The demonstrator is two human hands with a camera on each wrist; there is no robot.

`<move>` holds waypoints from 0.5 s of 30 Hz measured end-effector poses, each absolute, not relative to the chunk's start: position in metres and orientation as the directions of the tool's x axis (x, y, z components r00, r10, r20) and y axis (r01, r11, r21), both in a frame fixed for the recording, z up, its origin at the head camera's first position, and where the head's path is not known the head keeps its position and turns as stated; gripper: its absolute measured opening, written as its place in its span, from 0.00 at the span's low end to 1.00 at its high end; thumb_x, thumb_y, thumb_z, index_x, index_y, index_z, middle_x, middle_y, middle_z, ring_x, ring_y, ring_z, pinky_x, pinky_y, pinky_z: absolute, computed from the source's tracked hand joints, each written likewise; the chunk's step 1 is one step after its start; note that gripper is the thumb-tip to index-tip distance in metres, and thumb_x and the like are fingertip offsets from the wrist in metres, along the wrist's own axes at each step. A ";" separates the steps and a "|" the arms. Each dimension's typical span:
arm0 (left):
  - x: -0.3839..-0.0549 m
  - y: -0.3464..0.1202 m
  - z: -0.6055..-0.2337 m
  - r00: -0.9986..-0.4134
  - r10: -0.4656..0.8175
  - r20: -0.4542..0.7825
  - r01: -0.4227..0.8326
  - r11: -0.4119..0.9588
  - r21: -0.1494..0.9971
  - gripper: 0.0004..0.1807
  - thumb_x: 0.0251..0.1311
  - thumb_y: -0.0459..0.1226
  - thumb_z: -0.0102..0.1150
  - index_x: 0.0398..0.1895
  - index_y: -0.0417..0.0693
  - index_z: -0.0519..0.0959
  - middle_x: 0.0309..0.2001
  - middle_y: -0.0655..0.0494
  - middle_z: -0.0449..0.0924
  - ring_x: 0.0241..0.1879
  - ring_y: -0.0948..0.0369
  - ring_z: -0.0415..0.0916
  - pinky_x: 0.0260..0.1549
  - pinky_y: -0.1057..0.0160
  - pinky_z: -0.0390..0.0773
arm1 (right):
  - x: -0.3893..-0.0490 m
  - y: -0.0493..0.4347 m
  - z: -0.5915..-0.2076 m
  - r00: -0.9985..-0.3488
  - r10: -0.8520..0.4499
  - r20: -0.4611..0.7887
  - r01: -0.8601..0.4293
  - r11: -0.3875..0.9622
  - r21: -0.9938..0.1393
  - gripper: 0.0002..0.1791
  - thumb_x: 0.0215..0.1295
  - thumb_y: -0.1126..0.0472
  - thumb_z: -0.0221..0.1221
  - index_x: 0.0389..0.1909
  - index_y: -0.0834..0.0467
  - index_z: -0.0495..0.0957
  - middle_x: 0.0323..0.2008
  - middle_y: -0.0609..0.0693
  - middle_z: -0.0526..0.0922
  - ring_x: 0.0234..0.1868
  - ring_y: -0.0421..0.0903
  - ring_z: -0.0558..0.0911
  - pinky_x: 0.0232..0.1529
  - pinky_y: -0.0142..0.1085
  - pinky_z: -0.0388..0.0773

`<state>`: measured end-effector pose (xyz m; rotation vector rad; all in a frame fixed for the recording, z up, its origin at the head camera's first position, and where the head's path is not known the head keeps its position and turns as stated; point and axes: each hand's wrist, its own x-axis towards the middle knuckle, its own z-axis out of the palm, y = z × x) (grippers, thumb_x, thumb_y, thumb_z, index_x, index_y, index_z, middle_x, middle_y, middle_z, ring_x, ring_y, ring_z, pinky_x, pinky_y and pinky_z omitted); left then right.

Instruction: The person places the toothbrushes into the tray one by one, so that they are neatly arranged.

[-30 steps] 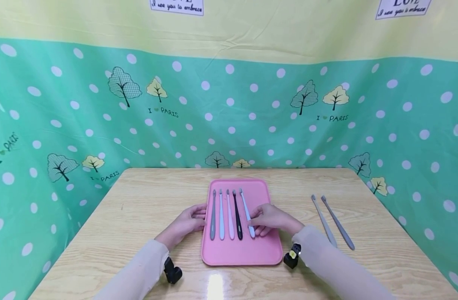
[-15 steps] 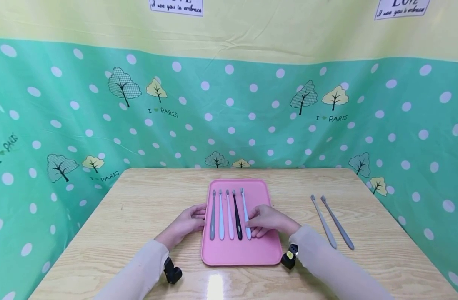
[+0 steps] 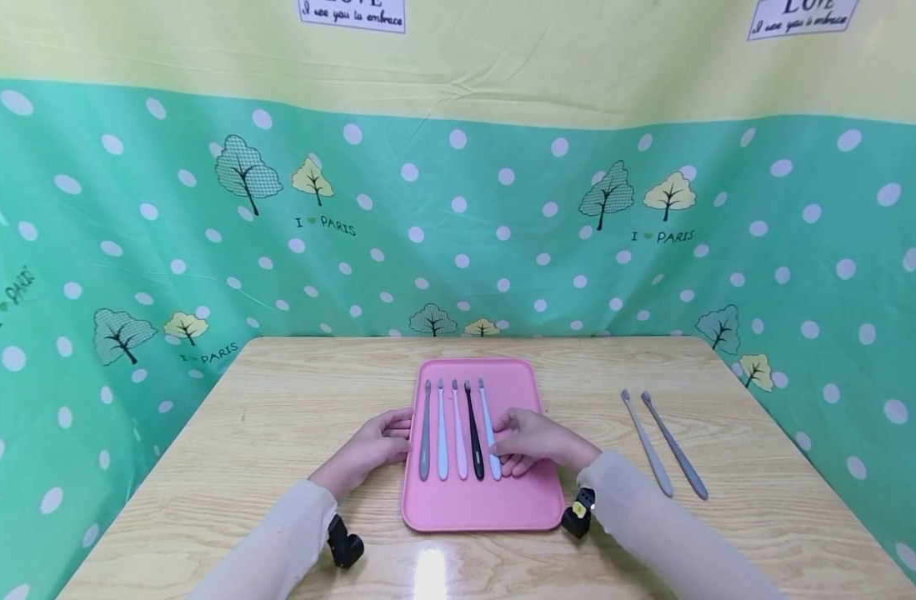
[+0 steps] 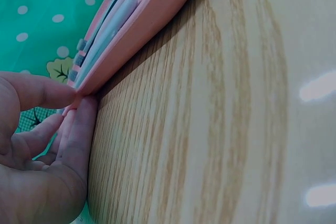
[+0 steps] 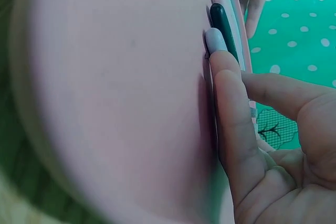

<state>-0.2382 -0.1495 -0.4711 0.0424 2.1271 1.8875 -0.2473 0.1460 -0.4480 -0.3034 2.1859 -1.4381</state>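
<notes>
1. A green and cream cloth (image 3: 375, 275) with white dots, trees and lettering hangs behind a wood-grain table (image 3: 315, 375).
2. A pink tray (image 3: 483, 508) lies on the table, its long sides running away from the person.
3. Five brushes lie side by side within the tray, heads toward the far end. From the left they are a grey brush (image 3: 424, 437), a blue brush (image 3: 442, 433), a pink brush (image 3: 459, 433), a black brush (image 3: 475, 437) and a pale brush (image 3: 488, 417).
4. The right hand (image 3: 533, 440) pinches the pale brush by its handle, over the tray's right half; whether that handle touches the tray floor, I cannot tell.
5. The left hand (image 3: 378, 440) grips the tray's left rim between thumb and fingers, near the grey brush. The two hands are apart, with the row of brushes between them.
6. On the table to the right of the tray lie a light grey brush (image 3: 648, 446) and a dark grey brush (image 3: 675, 446), close together and slanting, heads toward the far edge.
7. Both sleeves (image 3: 277, 533) are light, with a black device (image 3: 345, 546) at each wrist.
</notes>
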 end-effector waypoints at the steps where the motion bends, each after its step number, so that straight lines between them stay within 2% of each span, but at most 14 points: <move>1: -0.238 -0.149 -0.471 -0.956 0.218 -0.197 -0.170 0.138 0.976 0.37 0.58 0.23 0.57 0.73 0.34 0.61 0.61 0.38 0.70 0.57 0.48 0.74 0.52 0.59 0.84 | -0.248 0.146 -0.448 -0.849 -0.445 -0.286 0.086 0.418 -0.904 0.25 0.63 0.65 0.66 0.56 0.70 0.67 0.28 0.61 0.84 0.22 0.47 0.85 0.24 0.38 0.88; 9: -0.235 -0.149 -0.469 -0.960 0.206 -0.192 -0.173 0.106 0.979 0.37 0.57 0.22 0.59 0.72 0.34 0.63 0.60 0.38 0.71 0.56 0.48 0.75 0.53 0.55 0.83 | -0.249 0.146 -0.450 -0.847 -0.449 -0.285 0.085 0.415 -0.906 0.25 0.63 0.64 0.66 0.56 0.70 0.67 0.27 0.61 0.84 0.22 0.47 0.85 0.24 0.38 0.88; 15: -0.235 -0.149 -0.469 -0.956 0.214 -0.199 -0.178 0.112 0.978 0.36 0.58 0.23 0.59 0.73 0.35 0.63 0.61 0.38 0.71 0.57 0.48 0.75 0.52 0.57 0.83 | -0.249 0.147 -0.450 -0.842 -0.452 -0.293 0.096 0.409 -0.907 0.24 0.64 0.64 0.65 0.55 0.69 0.67 0.28 0.61 0.84 0.22 0.47 0.85 0.23 0.37 0.87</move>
